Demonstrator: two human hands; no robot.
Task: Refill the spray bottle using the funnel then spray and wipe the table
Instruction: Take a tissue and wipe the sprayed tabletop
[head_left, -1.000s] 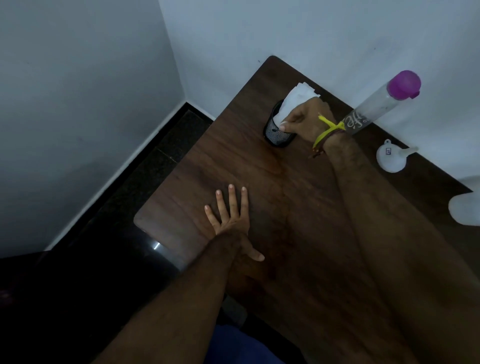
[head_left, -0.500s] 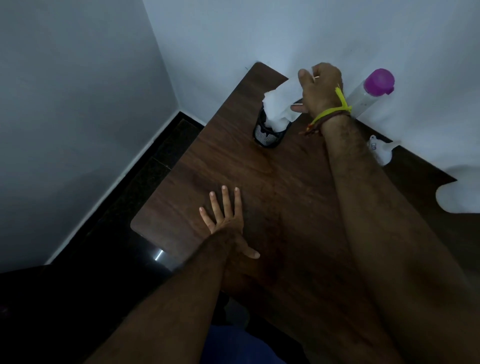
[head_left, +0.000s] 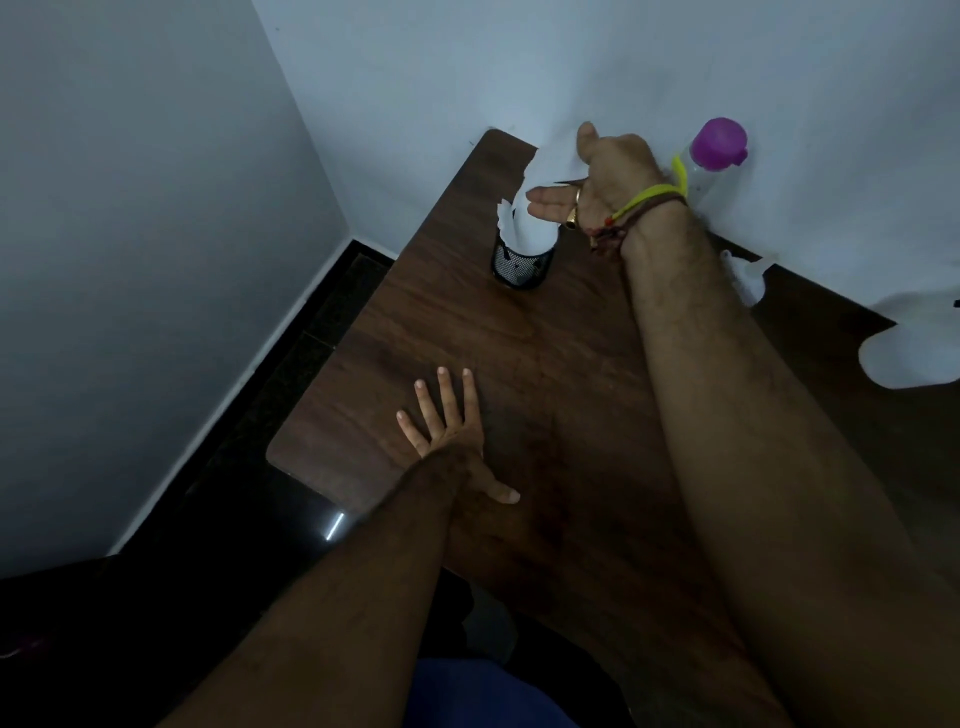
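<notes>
A: Two hands show above the dark brown wooden bench (head_left: 545, 374). The left hand (head_left: 452, 441) lies flat with its fingers (head_left: 441, 387) straight and spread, holding nothing, well short of the black mesh cup (head_left: 519, 265).

B: And the right hand (head_left: 597, 182)?

A: It is raised just over the mesh cup, pinching the white paper tissue (head_left: 540, 208) that stands in that cup. The thumb sits on top of the sheet and the other fingers lie along its side.

B: How will the tissue handle?

A: I judge it very light, limp and easy to tear. A hold on a bunched fold near the top should draw it out cleanly, while the cup, being light, may tip.

B: Where are the refill things?

A: The clear bottle with a purple cap (head_left: 717, 148) stands beyond the right wrist, away from the mesh cup and against the wall. The small white plastic funnel (head_left: 748, 278) lies further from the cup still, partly hidden by the forearm. A white rounded shape (head_left: 904, 353) sits at the far edge; I cannot tell what it is.
</notes>
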